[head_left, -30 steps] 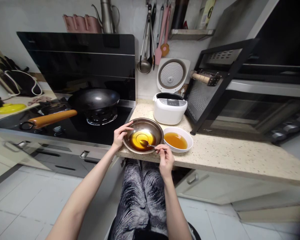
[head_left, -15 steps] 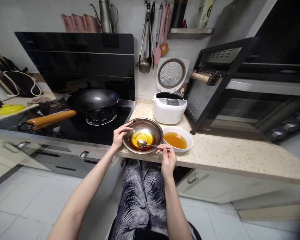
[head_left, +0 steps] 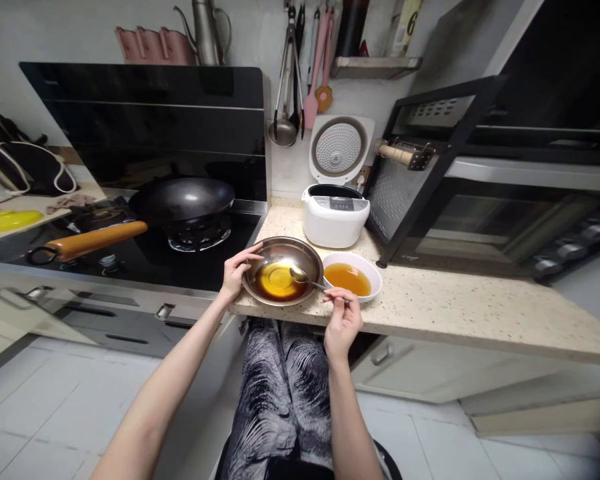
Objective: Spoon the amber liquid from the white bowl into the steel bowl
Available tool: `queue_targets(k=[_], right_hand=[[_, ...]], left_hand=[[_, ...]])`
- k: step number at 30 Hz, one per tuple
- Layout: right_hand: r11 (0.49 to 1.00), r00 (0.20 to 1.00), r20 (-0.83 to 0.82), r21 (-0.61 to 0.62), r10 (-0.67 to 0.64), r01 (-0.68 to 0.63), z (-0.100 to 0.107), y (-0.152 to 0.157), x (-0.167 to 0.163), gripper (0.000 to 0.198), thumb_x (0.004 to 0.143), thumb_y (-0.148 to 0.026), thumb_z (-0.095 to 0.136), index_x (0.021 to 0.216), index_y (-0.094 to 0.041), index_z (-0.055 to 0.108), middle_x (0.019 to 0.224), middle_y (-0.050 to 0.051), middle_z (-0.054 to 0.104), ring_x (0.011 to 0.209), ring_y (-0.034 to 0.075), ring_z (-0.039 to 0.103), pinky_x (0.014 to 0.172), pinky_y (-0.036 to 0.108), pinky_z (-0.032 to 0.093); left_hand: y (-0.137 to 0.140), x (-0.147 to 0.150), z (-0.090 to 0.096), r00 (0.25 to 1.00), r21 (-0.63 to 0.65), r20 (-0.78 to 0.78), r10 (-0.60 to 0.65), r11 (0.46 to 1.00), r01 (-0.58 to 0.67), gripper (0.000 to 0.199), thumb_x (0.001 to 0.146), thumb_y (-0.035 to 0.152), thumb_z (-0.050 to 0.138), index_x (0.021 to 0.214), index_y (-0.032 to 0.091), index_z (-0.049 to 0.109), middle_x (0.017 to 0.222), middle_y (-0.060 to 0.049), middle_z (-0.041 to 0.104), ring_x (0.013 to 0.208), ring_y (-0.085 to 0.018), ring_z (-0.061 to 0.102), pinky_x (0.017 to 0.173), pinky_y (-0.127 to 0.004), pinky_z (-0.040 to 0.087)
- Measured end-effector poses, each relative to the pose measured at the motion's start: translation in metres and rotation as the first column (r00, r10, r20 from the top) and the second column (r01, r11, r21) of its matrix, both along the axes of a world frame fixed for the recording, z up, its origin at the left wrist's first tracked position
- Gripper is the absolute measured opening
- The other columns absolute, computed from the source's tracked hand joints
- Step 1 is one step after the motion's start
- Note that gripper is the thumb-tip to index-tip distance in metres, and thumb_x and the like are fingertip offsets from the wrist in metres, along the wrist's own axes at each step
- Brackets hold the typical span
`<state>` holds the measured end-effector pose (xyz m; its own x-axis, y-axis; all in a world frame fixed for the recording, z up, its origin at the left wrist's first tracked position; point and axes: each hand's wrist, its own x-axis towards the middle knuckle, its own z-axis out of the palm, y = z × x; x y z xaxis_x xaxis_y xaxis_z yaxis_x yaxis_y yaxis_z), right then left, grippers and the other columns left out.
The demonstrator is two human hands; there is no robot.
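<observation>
Spoon (head_left: 299, 274), head inside metal bowl (head_left: 283, 247), up-left of my right fingers. My right hand (head_left: 343, 325) pinches its handle. My left hand (head_left: 237, 272) has fingers slightly spread on the bowl's left rim; can't tell if they grip. White bowl (head_left: 377, 283) just beyond right fingers, rice cooker (head_left: 333, 226) farther; wok (head_left: 183, 201) beyond left fingers.

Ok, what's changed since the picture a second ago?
The right hand has drawn to the right, moving the spoon toward the right side of the metal bowl. Nothing was newly gripped or released. The left hand stays at the bowl's left rim; the white bowl stays beside it.
</observation>
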<state>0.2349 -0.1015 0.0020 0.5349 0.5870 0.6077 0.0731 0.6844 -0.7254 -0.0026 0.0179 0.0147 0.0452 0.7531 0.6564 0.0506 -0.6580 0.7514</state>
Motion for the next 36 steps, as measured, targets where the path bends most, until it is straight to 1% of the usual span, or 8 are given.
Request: queue_targets(k=[4, 12, 16, 19, 23, 26, 31, 36], right_hand=[[0.997, 0.997, 0.008, 0.001, -0.074, 0.074, 0.005, -0.003, 0.002, 0.018, 0.103, -0.033, 0.056, 0.092, -0.020, 0.064, 0.090, 0.003, 0.067, 0.076, 0.014, 0.065, 0.071, 0.029, 0.056], [0.975, 0.973, -0.080, 0.023, -0.218, 0.220, 0.014, -0.004, 0.014, 0.019, 0.102, -0.036, 0.056, 0.094, -0.019, 0.062, 0.091, 0.004, 0.065, 0.077, 0.014, 0.065, 0.072, 0.031, 0.057], [0.966, 0.959, -0.128, 0.024, -0.254, 0.259, 0.013, -0.004, 0.023, 0.016, 0.102, -0.034, 0.057, 0.096, -0.020, 0.062, 0.093, 0.004, 0.066, 0.076, 0.014, 0.065, 0.074, 0.031, 0.057], [0.949, 0.945, -0.109, 0.023, -0.309, 0.313, 0.011, -0.002, 0.028, 0.017, 0.102, -0.034, 0.056, 0.096, -0.020, 0.062, 0.093, 0.005, 0.066, 0.076, 0.014, 0.065, 0.074, 0.032, 0.057], [0.919, 0.920, 0.010, 0.066, -0.391, 0.390, 0.006, 0.001, 0.034, 0.018, 0.103, -0.033, 0.055, 0.095, -0.020, 0.064, 0.092, 0.005, 0.067, 0.077, 0.016, 0.066, 0.073, 0.033, 0.057], [0.899, 0.874, 0.218, 0.170, -0.434, 0.403, 0.001, 0.004, 0.039, 0.016, 0.103, -0.027, 0.053, 0.096, -0.022, 0.067, 0.090, 0.005, 0.070, 0.085, 0.019, 0.069, 0.079, 0.036, 0.057], [0.891, 0.737, 0.506, 0.317, -0.448, 0.324, -0.007, 0.007, 0.046, 0.022, 0.099, -0.011, 0.053, 0.103, -0.025, 0.069, 0.091, 0.005, 0.073, 0.088, 0.020, 0.069, 0.082, 0.039, 0.055], [0.924, 0.670, 0.638, 0.295, -0.380, 0.243, -0.012, 0.007, 0.050, 0.037, 0.096, -0.005, 0.042, 0.107, -0.024, 0.072, 0.097, 0.009, 0.074, 0.091, 0.023, 0.067, 0.082, 0.044, 0.055]], left_hand=[[0.000, 0.000, -0.001, 1.000, -0.003, 0.007, -0.012, 1.000, 0.012, 0.036, 0.073, 0.016, 0.052, 0.090, 0.021, 0.084, 0.133, -0.006, 0.074, 0.131, -0.033, 0.065, 0.119, -0.050, 0.045], [0.002, 0.000, -0.002, 1.000, -0.011, -0.001, -0.008, 1.000, 0.008, 0.035, 0.073, 0.017, 0.053, 0.090, 0.021, 0.084, 0.132, -0.006, 0.074, 0.131, -0.033, 0.065, 0.119, -0.052, 0.044], [0.002, -0.001, -0.003, 1.000, -0.016, -0.002, -0.004, 1.000, 0.004, 0.035, 0.073, 0.017, 0.053, 0.090, 0.021, 0.084, 0.132, -0.007, 0.074, 0.130, -0.033, 0.065, 0.118, -0.052, 0.045], [0.003, -0.001, -0.003, 1.000, -0.015, -0.003, -0.002, 1.000, 0.002, 0.035, 0.073, 0.017, 0.053, 0.089, 0.021, 0.084, 0.131, -0.007, 0.075, 0.130, -0.033, 0.065, 0.118, -0.052, 0.045], [0.002, -0.001, -0.002, 1.000, -0.017, -0.001, 0.002, 1.000, -0.002, 0.035, 0.072, 0.018, 0.052, 0.089, 0.021, 0.084, 0.131, -0.007, 0.075, 0.130, -0.033, 0.066, 0.118, -0.052, 0.045], [0.002, -0.001, -0.002, 1.000, -0.017, -0.006, -0.002, 1.000, 0.002, 0.036, 0.073, 0.018, 0.052, 0.089, 0.021, 0.084, 0.131, -0.007, 0.074, 0.131, -0.034, 0.065, 0.119, -0.051, 0.044], [0.002, -0.001, -0.003, 1.000, -0.013, -0.006, 0.001, 1.000, -0.001, 0.036, 0.073, 0.018, 0.052, 0.089, 0.020, 0.084, 0.132, -0.008, 0.074, 0.131, -0.033, 0.065, 0.119, -0.052, 0.044], [0.002, -0.001, -0.002, 1.000, -0.013, -0.007, 0.002, 1.000, -0.002, 0.036, 0.072, 0.018, 0.052, 0.089, 0.021, 0.084, 0.132, -0.007, 0.074, 0.131, -0.033, 0.065, 0.119, -0.052, 0.044]])
